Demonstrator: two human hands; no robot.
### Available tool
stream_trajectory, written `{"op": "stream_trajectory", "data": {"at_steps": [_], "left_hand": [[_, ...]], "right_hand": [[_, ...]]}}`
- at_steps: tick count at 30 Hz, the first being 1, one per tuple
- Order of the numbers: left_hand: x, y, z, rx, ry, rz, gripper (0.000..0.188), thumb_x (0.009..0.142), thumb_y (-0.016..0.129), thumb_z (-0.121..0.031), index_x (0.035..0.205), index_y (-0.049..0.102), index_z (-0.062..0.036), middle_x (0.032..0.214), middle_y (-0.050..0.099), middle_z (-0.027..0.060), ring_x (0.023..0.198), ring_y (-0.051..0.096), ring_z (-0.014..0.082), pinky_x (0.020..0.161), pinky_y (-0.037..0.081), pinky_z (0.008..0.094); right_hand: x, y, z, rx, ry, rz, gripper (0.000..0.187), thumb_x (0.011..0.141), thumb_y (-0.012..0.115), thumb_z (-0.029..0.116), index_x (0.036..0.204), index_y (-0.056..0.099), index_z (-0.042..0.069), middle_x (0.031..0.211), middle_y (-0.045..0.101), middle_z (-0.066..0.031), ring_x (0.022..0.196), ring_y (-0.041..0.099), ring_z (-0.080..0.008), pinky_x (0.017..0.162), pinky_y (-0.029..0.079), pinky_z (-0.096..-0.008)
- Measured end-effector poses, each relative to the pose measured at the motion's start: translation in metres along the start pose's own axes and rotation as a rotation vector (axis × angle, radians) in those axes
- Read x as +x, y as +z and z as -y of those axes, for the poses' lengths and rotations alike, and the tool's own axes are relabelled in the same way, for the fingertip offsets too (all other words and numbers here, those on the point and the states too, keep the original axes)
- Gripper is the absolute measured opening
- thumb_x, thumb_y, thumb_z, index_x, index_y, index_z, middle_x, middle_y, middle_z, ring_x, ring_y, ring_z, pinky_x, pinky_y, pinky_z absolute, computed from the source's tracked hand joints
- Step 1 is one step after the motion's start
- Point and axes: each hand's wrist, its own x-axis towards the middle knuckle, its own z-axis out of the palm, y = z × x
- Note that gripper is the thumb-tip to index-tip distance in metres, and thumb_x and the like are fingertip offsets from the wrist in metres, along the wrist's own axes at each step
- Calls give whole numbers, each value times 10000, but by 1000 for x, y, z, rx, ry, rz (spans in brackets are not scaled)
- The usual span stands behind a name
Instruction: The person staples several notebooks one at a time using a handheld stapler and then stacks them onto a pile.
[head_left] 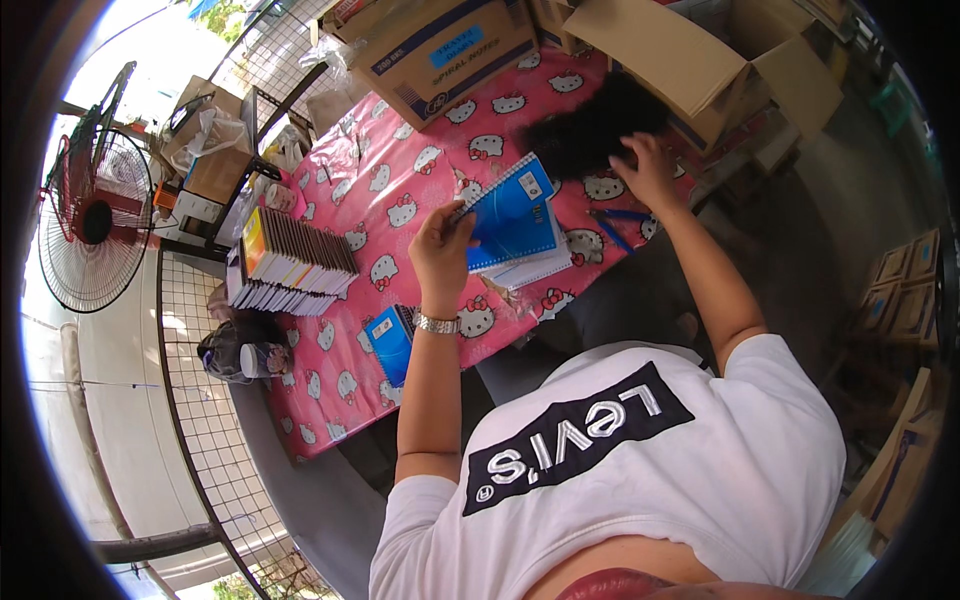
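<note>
My left hand (440, 250) is closed on the spiral-bound edge of a blue notebook (520, 215), fingers over the cover and a silver watch on the wrist. White notebook pages (535, 266) show beneath its lower edge. On the right, my right hand (648, 168) is at the edge of a dark, bristly black heap (590, 125); its fingers are bent and apart, with nothing visible between them. What the heap consists of is too dark to make out. Close to the right forearm lies a tool with blue handles (622, 222).
A pink patterned cloth (385, 200) covers the table. Stacked notebooks (290, 262) stand at its left, and another blue notebook (391, 345) lies near the front edge. Cardboard boxes (445, 60) line the back. A fan (95, 220) stands far left, beside a wire mesh.
</note>
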Motion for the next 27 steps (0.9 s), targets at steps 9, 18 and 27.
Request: {"op": "stream_trajectory", "data": {"at_steps": [9, 18, 27], "left_hand": [[-13, 13, 5, 44, 75, -165, 394, 863, 717, -47, 1239, 604, -33, 839, 690, 57, 704, 626, 62, 593, 554, 229], [-18, 8, 8, 182, 112, -176, 394, 859, 712, -32, 1234, 592, -26, 806, 692, 75, 672, 650, 92, 592, 534, 240], [-19, 9, 14, 5, 112, -153, 400, 857, 703, -2, 1238, 583, -20, 855, 686, 72, 709, 653, 93, 615, 543, 235]], "right_hand": [[96, -43, 217, 126, -595, 748, 212, 977, 543, 260, 1042, 678, 111, 1051, 680, -95, 1147, 580, -263, 1038, 333, -553], [106, -37, 223, 156, -528, 960, 198, 856, 692, 283, 931, 643, 106, 1088, 635, -63, 1195, 540, -254, 1095, 241, -653], [105, -40, 227, 162, -540, 948, 180, 847, 695, 244, 957, 638, 112, 993, 652, -53, 1140, 566, -244, 1093, 254, -638]]}}
